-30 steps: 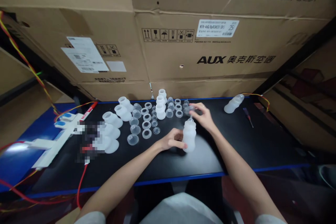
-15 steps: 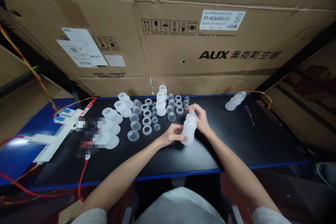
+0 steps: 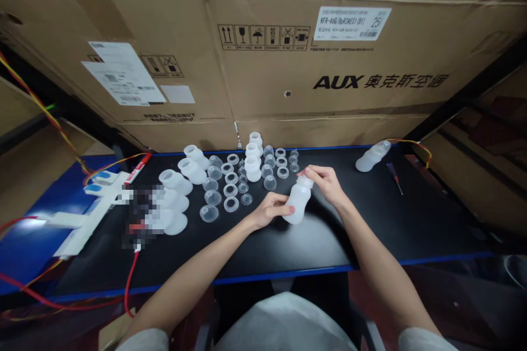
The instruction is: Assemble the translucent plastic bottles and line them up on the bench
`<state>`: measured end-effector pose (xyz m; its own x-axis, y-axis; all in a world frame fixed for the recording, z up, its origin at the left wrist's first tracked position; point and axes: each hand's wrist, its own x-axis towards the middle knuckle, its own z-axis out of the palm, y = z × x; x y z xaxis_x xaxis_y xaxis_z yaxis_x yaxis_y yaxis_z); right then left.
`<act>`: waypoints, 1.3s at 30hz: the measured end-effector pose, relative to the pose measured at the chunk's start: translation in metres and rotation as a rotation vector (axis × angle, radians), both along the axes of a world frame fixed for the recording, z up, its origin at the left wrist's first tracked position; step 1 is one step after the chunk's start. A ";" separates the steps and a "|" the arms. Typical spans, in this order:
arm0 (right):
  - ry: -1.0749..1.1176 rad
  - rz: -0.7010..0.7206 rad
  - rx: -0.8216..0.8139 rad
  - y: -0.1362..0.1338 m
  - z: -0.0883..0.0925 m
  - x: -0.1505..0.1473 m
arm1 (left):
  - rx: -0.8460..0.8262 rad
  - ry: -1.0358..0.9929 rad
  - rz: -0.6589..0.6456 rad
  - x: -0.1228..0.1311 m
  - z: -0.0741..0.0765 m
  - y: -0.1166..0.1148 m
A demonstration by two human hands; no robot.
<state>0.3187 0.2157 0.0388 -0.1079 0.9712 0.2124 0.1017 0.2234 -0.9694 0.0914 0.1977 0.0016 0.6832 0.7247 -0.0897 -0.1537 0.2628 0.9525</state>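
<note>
Frosted white, wavy-sided plastic bottle [image 3: 298, 204] between two hands

On my feed, the left hand [image 3: 269, 210] is closed on the bottle's lower body, thumb on the near side. The right hand [image 3: 326, 182] pinches the top, its fingers hiding part of it. I log a tilt, neck toward the right hand. Base touching the black tabletop [image 3: 382, 219]: cannot tell.

There are 10 bottles [image 3: 299, 201], 8 loose rings [image 3: 226, 205], 1 screwdriver [image 3: 393, 175] and 1 red marker [image 3: 138, 168].
</note>
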 end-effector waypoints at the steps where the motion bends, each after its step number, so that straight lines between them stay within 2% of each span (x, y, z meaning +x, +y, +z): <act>1: 0.045 -0.046 -0.024 0.002 -0.003 0.000 | 0.021 0.017 -0.019 0.000 0.000 0.000; 4: 0.218 -0.205 -0.072 0.010 -0.011 0.006 | 0.195 0.101 -0.127 0.001 0.001 -0.005; 6: 0.241 -0.275 -0.064 0.016 -0.016 0.014 | 0.338 0.158 -0.180 0.002 0.001 -0.010; 8: 0.075 -0.295 -0.009 0.021 -0.020 0.023 | 0.389 0.186 -0.171 0.004 -0.001 -0.014; 11: -0.362 -0.277 0.140 0.026 -0.030 0.030 | 0.333 0.172 -0.113 0.006 -0.006 -0.016; 13: -0.562 -0.219 0.197 0.027 -0.038 0.030 | 0.320 0.169 -0.068 0.006 -0.008 -0.016; 16: -0.685 -0.143 0.202 0.028 -0.047 0.026 | 0.345 0.179 -0.050 0.006 -0.008 -0.015; 18: -0.728 -0.160 0.225 0.029 -0.051 0.022 | 0.358 0.176 -0.058 0.006 -0.006 -0.015; 26: -0.771 -0.168 0.264 0.031 -0.058 0.018 | 0.358 0.174 -0.056 0.007 -0.011 -0.015; 31: -0.817 -0.150 0.278 0.032 -0.059 0.016 | 0.353 0.203 -0.053 0.006 -0.007 -0.014; 36: -0.812 -0.176 0.306 0.026 -0.044 0.014 | 0.376 0.247 -0.031 0.007 -0.004 -0.016; 39: -0.587 -0.232 0.294 0.019 -0.027 0.016 | 0.538 0.327 0.085 0.008 -0.005 -0.017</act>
